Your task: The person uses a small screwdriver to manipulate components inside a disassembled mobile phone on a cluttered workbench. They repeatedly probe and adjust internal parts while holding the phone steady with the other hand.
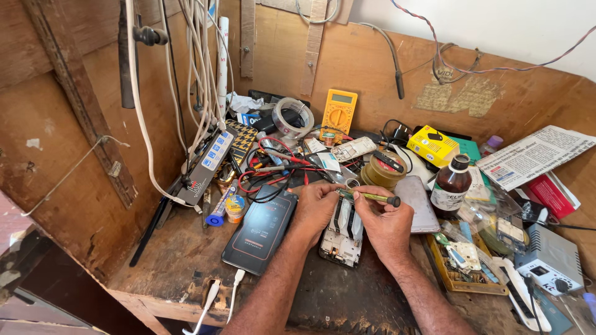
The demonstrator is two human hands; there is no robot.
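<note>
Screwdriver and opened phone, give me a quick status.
Left hand and right hand both hold the green-handled screwdriver. Opened phone lies beneath them. Brown bottle stands close right.

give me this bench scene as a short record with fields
setting: cluttered wooden workbench with wooden walls
left hand: left hand steadies the tip end of a green-handled screwdriver
right hand: right hand grips the screwdriver handle
under the hands: opened phone, insides showing
left of it: black phone lying flat, cables at its near end
right of it: brown bottle, tray of small parts
behind: yellow multimeter, tape roll, power strip
</note>
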